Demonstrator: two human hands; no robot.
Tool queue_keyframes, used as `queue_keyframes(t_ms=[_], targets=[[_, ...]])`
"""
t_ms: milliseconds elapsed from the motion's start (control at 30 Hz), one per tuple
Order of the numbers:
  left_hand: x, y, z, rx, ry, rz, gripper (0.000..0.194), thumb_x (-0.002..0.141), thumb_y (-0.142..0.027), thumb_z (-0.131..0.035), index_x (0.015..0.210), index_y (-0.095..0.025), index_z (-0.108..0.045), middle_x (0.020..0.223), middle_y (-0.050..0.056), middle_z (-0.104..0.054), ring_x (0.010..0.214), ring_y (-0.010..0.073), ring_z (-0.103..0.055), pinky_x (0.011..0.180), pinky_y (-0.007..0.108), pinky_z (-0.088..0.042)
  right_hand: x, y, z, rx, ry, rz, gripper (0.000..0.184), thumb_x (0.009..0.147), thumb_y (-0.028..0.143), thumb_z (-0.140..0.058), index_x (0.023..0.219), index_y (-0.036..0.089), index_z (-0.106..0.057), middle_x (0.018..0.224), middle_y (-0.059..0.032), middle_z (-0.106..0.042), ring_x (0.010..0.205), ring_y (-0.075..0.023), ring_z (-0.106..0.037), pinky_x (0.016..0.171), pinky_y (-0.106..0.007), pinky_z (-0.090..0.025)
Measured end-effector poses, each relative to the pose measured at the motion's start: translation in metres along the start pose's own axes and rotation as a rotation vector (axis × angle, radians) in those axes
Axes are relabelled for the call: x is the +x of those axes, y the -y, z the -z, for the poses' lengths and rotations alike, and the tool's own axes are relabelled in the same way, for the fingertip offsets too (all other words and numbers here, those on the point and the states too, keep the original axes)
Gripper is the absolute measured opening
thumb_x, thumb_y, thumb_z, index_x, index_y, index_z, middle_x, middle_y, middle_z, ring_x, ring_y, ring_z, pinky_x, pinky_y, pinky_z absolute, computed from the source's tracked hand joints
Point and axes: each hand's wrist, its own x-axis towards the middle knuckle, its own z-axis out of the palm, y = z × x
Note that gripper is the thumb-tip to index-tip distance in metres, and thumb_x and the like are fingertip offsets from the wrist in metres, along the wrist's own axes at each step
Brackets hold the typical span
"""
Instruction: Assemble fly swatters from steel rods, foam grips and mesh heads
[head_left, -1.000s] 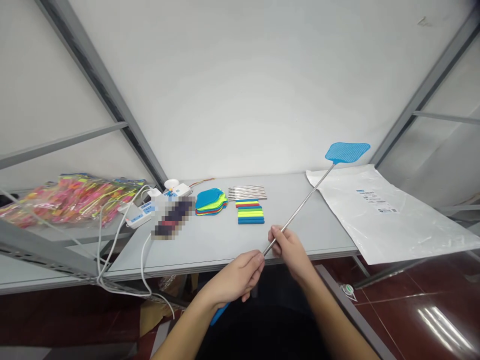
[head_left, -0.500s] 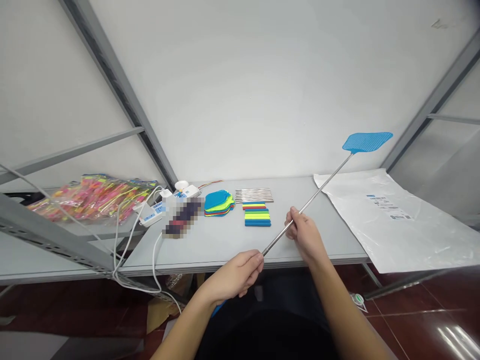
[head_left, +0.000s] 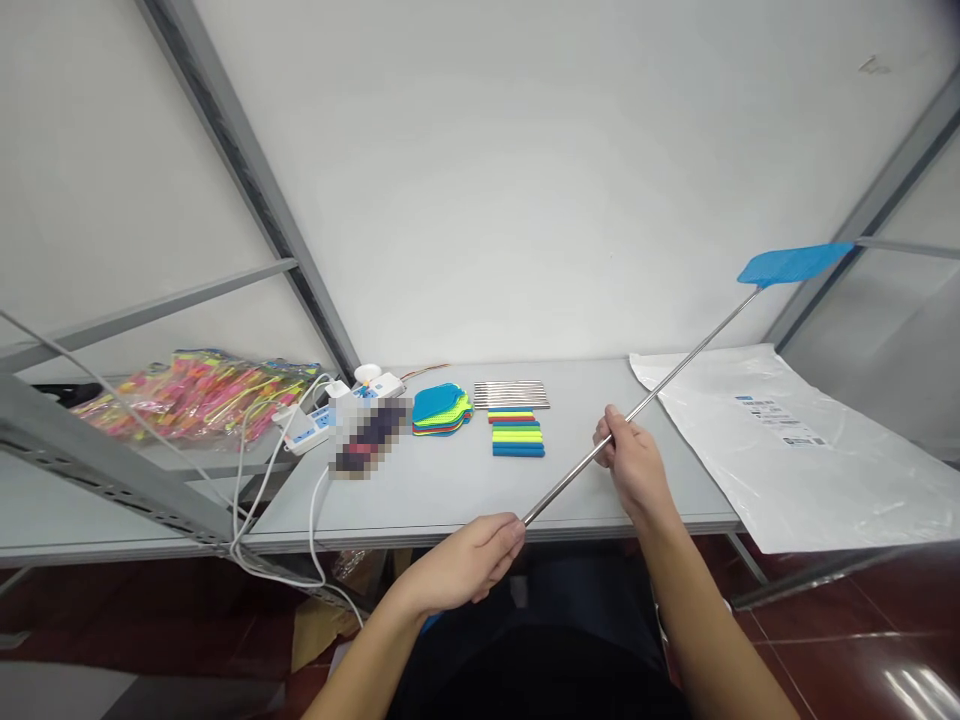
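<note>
A fly swatter (head_left: 694,352) with a thin metal rod and a flat blue head stretches up to the right in front of me. My left hand (head_left: 480,562) is closed around its lower end, and a bit of blue shows below the wrist. Higher up the rod, the fingers of my right hand (head_left: 634,458) are wrapped round the metal. Beyond them on the table lie a stack of coloured swatter heads (head_left: 441,408), a row of metal rods (head_left: 511,394) and several blue, yellow, green and red handle tubes (head_left: 517,438).
White power strips (head_left: 319,425) with cables stand left of the swatter heads, beside a pixelated dark object (head_left: 369,440). Bagged colourful items (head_left: 206,395) lie further left. A large white plastic bag (head_left: 795,450) covers the table's right side. Grey metal posts (head_left: 247,180) rise at both sides.
The rod has become longer between my hands and the blue head. My right hand and the head have moved right, the head also slightly up. My left hand stays nearly in place.
</note>
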Motion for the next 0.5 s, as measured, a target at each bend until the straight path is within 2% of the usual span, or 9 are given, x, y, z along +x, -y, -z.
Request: queue_keyframes(t_ms=[100,233,333,500], targets=[[0.002,-0.001,0.002,0.024,-0.007,0.011,0.044,0.094,-0.059,-0.033,0.079,-0.02,-0.046,0.055,-0.008,-0.035,0.044,0.0076,-0.033,0.042,0.02,-0.032,-0.013,-0.011,-0.011,0.032,0.041,-0.027,0.039,0.085,0.056,-0.054,0.069,0.022,-0.049,0.05,0.0082,-0.027,0.046,-0.0093,-0.026,0.045,-0.024,-0.027],[0.005,-0.006,0.002,0.105,-0.028,0.014,0.046,0.094,-0.059,-0.031,0.088,-0.019,-0.053,0.058,-0.007,-0.038,0.044,0.0079,-0.036,0.043,0.02,-0.032,-0.038,-0.028,-0.024,0.01,0.166,-0.109,0.035,0.083,0.052,-0.061,0.071,0.02,-0.052,0.048,0.0084,-0.031,0.044,-0.0078,-0.025,0.043,-0.023,-0.024],[0.0,-0.006,0.003,0.142,-0.02,0.019,0.045,0.093,-0.058,-0.033,0.09,-0.018,-0.054,0.062,-0.006,-0.04,0.048,0.0084,-0.038,0.044,0.019,-0.033,-0.043,-0.029,-0.02,-0.009,0.19,-0.113,0.036,0.083,0.053,-0.061,0.07,0.02,-0.052,0.047,0.0084,-0.032,0.044,-0.0075,-0.027,0.043,-0.022,-0.025],[-0.014,0.002,0.012,0.164,-0.05,0.025,0.043,0.093,-0.056,-0.035,0.09,-0.018,-0.055,0.069,-0.004,-0.044,0.055,0.0087,-0.04,0.048,0.019,-0.035,-0.033,-0.017,-0.006,-0.028,0.117,-0.06,0.037,0.082,0.052,-0.062,0.068,0.02,-0.053,0.048,0.0079,-0.033,0.045,-0.0077,-0.028,0.044,-0.023,-0.025]])
